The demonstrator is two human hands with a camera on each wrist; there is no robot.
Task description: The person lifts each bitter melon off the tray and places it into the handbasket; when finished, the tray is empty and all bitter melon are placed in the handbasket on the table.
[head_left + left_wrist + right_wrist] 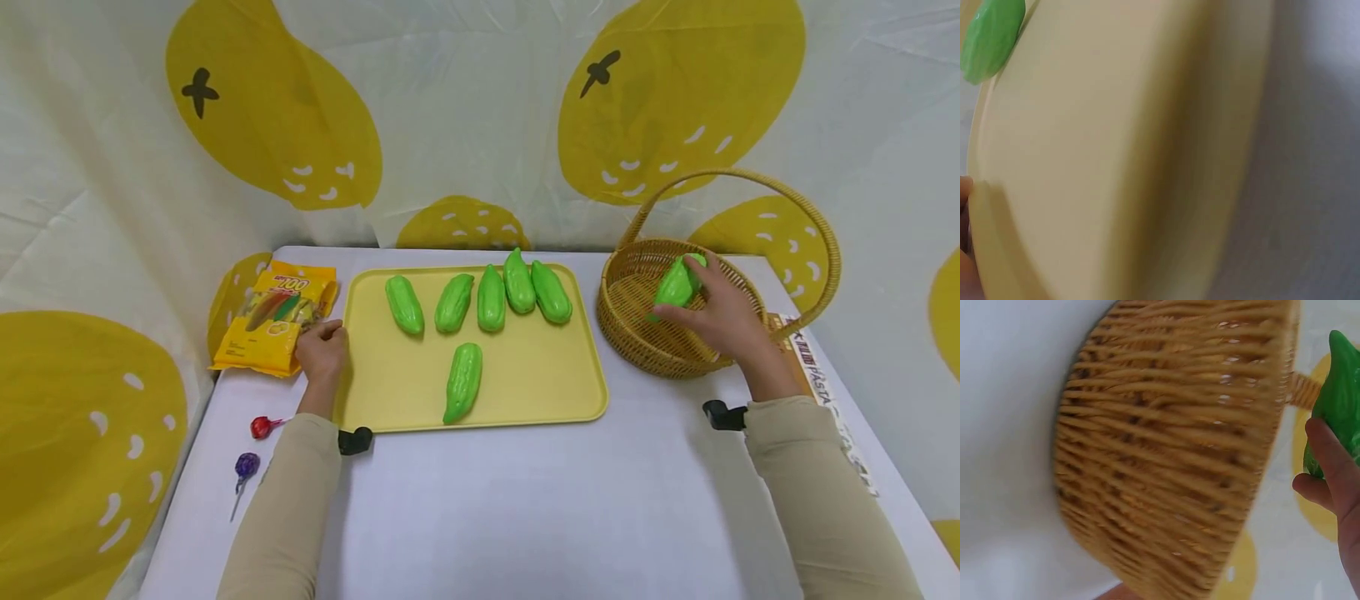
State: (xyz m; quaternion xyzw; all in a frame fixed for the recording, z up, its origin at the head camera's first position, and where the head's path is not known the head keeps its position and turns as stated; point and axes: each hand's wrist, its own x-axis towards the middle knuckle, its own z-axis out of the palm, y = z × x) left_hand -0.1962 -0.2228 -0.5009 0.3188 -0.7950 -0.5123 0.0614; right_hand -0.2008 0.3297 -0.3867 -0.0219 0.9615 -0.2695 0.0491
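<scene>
My right hand (726,321) holds a green bitter melon (675,286) over the round wicker basket (645,354), thumb on one side and fingers on the other. In the right wrist view that bitter melon (1340,394) shows above the basket's rim. My left hand (322,354) grips the left rim of the yellow tray (540,367), its fingers curled and partly hidden. Several more bitter melons lie on the tray, most in a row along the back, and one bitter melon (463,382) near the front rim.
A yellow snack bag (262,333) lies just left of my left hand. Nearer to me are a red lollipop (262,427) and a purple lollipop (246,467). The basket's tall handle (825,250) arches over its right side. A pasta package (821,383) lies right of the basket.
</scene>
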